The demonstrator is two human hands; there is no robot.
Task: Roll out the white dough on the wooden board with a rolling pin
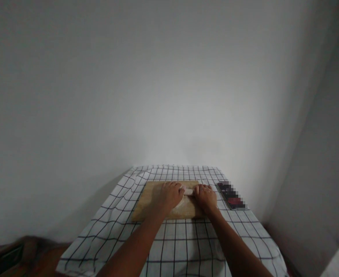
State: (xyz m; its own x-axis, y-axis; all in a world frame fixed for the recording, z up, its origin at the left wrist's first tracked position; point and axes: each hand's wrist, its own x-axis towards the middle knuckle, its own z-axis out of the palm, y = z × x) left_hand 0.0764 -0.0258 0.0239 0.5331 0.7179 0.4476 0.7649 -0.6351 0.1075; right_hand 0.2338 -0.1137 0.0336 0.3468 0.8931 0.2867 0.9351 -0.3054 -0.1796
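A pale, floury roll of dough (188,191) lies crosswise over the wooden board (146,202). My left hand (173,193) is closed over its left end, fingers curled down. On the other end, near the board's right side, my right hand (205,195) is wrapped round it in the same way. Between the two hands only a short middle stretch shows; both ends are hidden under my fingers. A whitish, flour-like patch spreads on the board just below the roll.
The board rests on a table with a white, black-checked cloth (175,246). To the right of my right hand lies a dark phone (230,195), partly blurred out. A plain wall (169,96) rises behind the table's far edge. Brownish items (22,254) are low at left.
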